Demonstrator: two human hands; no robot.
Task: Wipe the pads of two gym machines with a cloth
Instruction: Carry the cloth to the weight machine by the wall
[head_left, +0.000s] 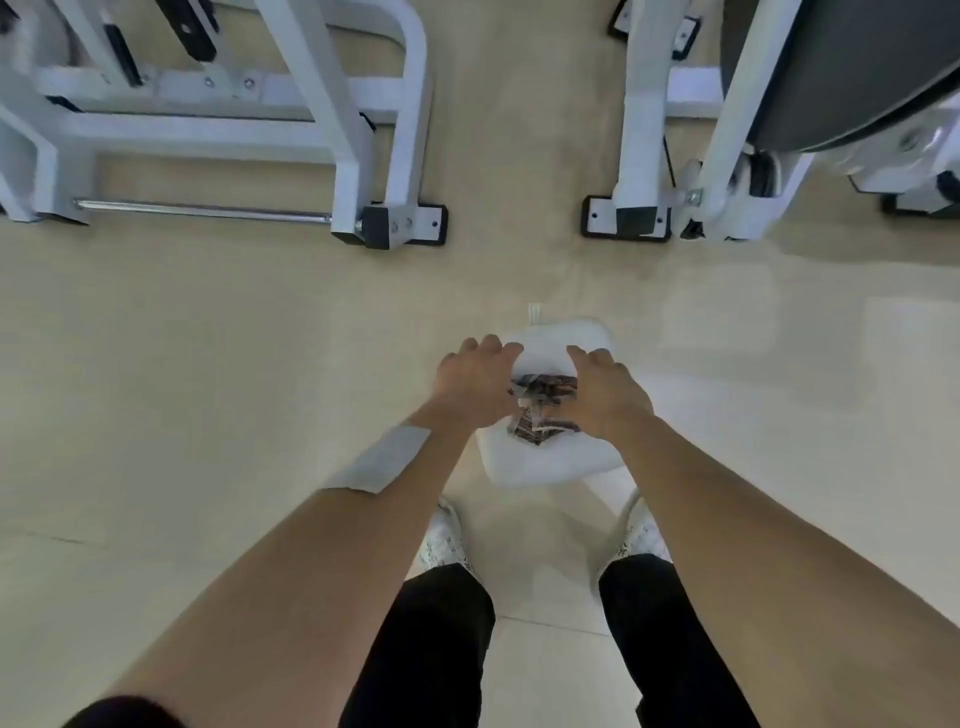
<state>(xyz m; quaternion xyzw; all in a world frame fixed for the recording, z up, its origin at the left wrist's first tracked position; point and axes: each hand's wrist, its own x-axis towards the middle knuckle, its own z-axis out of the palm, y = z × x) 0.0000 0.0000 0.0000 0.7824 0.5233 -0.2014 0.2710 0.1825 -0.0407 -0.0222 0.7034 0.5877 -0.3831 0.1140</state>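
A white cloth (550, 457) with a dark printed patch at its middle is stretched out in front of me, above the floor. My left hand (475, 382) grips its left side and my right hand (605, 389) grips its right side, fingers curled over the far edge. A dark grey machine pad (831, 67) shows at the top right, on a white frame. A second white gym machine frame (363, 130) stands at the top left; no pad of it is visible.
Both machines rest on black-and-white feet (626, 218) on the beige floor, with a gap of floor (514, 156) between them. A chrome bar (202, 210) runs low along the left machine. My white shoes (444, 540) and black trousers are below the cloth.
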